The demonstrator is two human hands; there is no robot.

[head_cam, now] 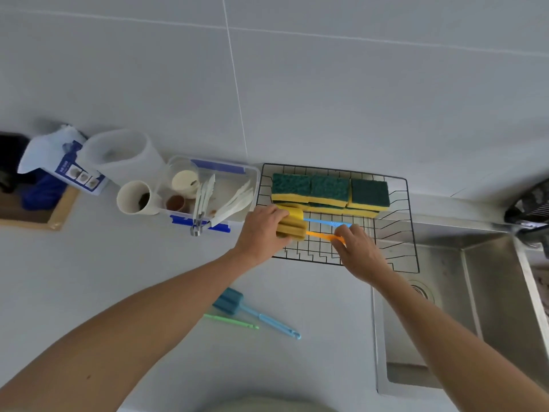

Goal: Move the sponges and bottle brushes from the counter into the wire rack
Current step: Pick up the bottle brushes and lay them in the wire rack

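Wire rack (398, 221): sponges (329, 190) stacked beyond the grip. Left hand (263, 230) clasps yellow brush heads (292, 224); right hand (356, 251) pinches orange handle (319, 235). Outstanding behind both hands, on counter (148, 278): blue brush (237, 304), green stick (230, 321).

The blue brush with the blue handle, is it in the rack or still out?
Out. The blue brush lies flat on the counter, in front of the wire rack, next to a thin green stick.

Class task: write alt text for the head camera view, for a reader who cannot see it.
Two bare hands set yellow-headed bottle brushes into a black wire rack already holding green-and-yellow sponges: left hand on the heads, right hand on the handles. A blue bottle brush lies on the counter.
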